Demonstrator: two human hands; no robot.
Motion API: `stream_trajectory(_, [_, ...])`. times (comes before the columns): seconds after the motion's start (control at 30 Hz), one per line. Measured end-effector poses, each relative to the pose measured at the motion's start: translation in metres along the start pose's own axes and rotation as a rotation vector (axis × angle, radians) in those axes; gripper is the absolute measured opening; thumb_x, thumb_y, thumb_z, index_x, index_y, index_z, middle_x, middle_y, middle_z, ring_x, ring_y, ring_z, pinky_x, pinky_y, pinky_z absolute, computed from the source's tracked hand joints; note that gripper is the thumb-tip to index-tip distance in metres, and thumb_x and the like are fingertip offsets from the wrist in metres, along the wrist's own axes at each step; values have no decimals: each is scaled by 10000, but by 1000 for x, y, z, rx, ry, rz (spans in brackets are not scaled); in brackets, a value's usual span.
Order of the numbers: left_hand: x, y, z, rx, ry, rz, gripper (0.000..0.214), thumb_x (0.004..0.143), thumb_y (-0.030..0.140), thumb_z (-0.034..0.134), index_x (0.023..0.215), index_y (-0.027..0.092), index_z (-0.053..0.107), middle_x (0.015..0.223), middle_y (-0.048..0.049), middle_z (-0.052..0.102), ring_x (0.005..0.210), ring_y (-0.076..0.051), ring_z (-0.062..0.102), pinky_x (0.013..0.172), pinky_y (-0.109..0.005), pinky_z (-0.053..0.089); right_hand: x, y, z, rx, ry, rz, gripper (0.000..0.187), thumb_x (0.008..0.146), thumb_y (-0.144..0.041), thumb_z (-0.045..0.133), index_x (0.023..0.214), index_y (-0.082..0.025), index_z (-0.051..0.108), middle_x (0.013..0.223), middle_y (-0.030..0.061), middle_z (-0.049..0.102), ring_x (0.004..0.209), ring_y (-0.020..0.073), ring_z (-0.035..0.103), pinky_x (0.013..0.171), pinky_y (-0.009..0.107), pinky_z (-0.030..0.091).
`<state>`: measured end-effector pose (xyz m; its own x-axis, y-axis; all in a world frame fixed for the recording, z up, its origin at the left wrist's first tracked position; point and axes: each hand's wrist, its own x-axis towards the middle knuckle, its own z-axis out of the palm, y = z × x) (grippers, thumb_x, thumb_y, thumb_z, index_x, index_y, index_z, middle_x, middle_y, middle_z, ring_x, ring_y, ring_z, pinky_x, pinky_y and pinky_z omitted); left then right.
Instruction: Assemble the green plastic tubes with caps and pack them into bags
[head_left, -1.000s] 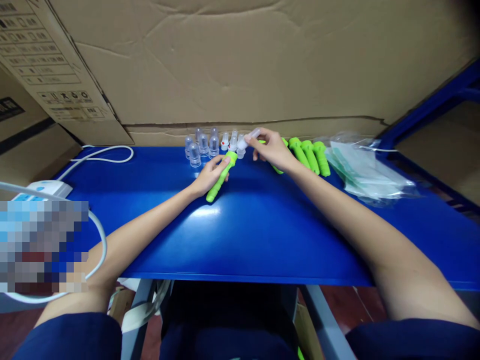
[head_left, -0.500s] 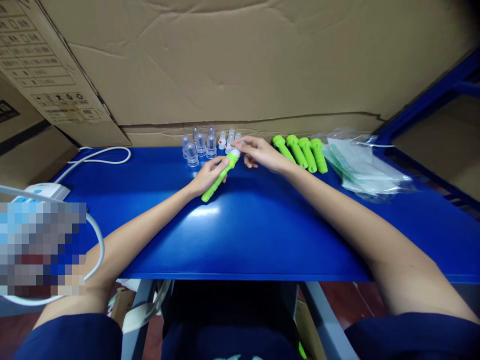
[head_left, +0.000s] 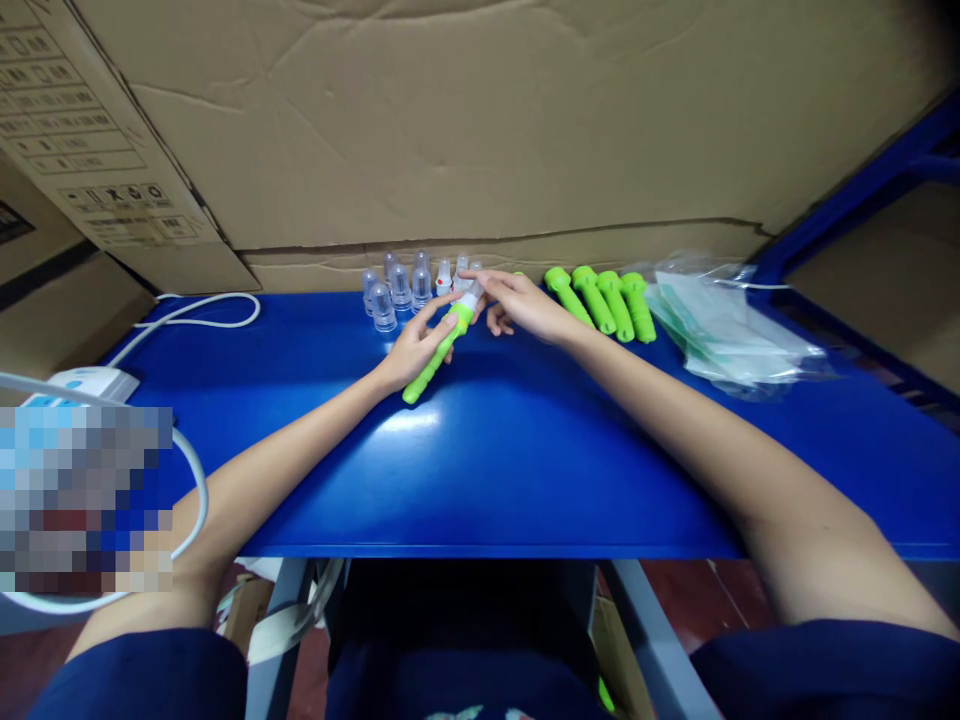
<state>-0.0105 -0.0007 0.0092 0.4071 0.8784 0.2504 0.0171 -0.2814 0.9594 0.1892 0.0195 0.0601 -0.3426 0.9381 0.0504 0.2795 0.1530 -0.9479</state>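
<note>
My left hand (head_left: 411, 358) is closed around a bright green ribbed handle (head_left: 421, 382), which looks like a flashlight body and is tilted with its wide end up and to the right. Sitting in that wide end is a white and clear tip piece (head_left: 470, 298). The fingers of my right hand (head_left: 529, 308) are closed on the top of this piece. Just behind the hands stand small white pieces with clear tops and red marks (head_left: 444, 278), partly hidden by my right hand. Several clear plastic domes (head_left: 384, 310) stand upright to their left.
Several more green handles (head_left: 609, 308) lie side by side right of my hands. Beyond them rests a clear bag of pale green and white sheets (head_left: 739, 330). A white power strip (head_left: 94, 383) and cables occupy the left side. Cardboard (head_left: 480, 130) walls the back of the blue table (head_left: 480, 470).
My left forefinger has lifted and stretched toward the tip piece. My right fingers have shifted slightly on its top. The handle stays in nearly the same place.
</note>
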Motion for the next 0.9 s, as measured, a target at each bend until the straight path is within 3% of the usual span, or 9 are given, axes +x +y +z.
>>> stream_trajectory(0.2, [4, -8, -2, -70, 108, 22, 647, 934, 643, 618, 1447, 260, 526, 865, -34, 683, 622, -133, 632, 616, -276, 522, 0, 9, -2, -255, 10, -136, 716, 1056, -525, 494, 1659, -278, 199, 1113, 89, 711, 553, 101, 633, 496, 221, 491])
stream_trajectory(0.33, [5, -9, -3, -50, 129, 20, 635, 960, 600, 606, 1487, 259, 506, 822, -26, 687, 651, -135, 628, 634, -256, 499, -11, 1, 6, -457, -32, -326, 810, 948, -583, 646, 1615, -252, 325, 1350, 136, 635, 851, 197, 713, 789, 348, 600])
stream_trajectory(0.43, [3, -7, -3, -58, 144, -29, 587, 989, 553, 568, 1493, 255, 533, 1073, -75, 737, 715, -141, 639, 683, -277, 520, -16, -3, 13, -564, -24, -396, 769, 875, -560, 738, 1525, -239, 480, 1471, 161, 562, 1045, 279, 688, 951, 428, 573])
stream_trajectory(0.6, [3, -7, -4, -61, 65, -42, 528, 1040, 507, 456, 1493, 258, 564, 1315, -81, 700, 925, -184, 667, 725, -267, 493, -16, -7, 15, -574, 10, -415, 681, 820, -478, 804, 1410, -218, 583, 1410, 154, 627, 1227, 346, 615, 977, 452, 554])
stream_trajectory(0.73, [4, -7, -4, -40, -13, -47, 551, 1044, 492, 444, 1523, 234, 538, 1211, -93, 753, 888, -183, 668, 664, -250, 433, -14, -10, 6, -482, -4, -345, 544, 794, -398, 830, 1278, -220, 656, 1247, 110, 716, 1045, 300, 688, 861, 401, 581])
stream_trajectory(0.9, [3, -1, -3, -72, -92, -79, 705, 1028, 550, 469, 1619, 176, 380, 1087, -117, 794, 838, -182, 692, 669, -257, 404, -16, -19, -9, -341, -50, -267, 333, 796, -285, 845, 1100, -219, 728, 1016, 52, 750, 855, 213, 688, 776, 338, 591])
